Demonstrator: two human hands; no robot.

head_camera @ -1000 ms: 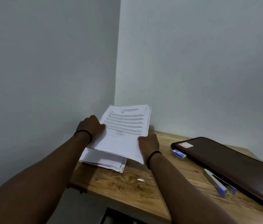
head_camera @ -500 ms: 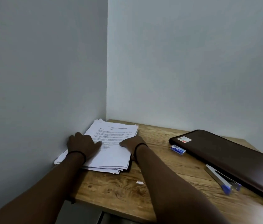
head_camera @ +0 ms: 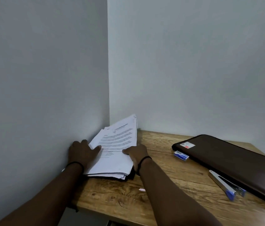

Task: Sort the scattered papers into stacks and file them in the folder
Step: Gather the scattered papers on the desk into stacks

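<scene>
Two hands are gripping the stack | our left hand (head_camera: 83, 151) and right hand (head_camera: 137, 153) are curling around the papers (head_camera: 117, 150), tilting them at the desk's (head_camera: 161, 185) back-left corner | risk: loose sheets are slipping, fanning out | folder (head_camera: 226, 157) is lying closed along the right edge

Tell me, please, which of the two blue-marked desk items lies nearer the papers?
The small blue staple box, beside the folder's labelled corner; the stapler lies further right.

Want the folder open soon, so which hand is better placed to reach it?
Probably the right hand: it grips the papers on the side nearer the folder, which lies closed to the right. The left hand is by the wall, farthest away.
</scene>
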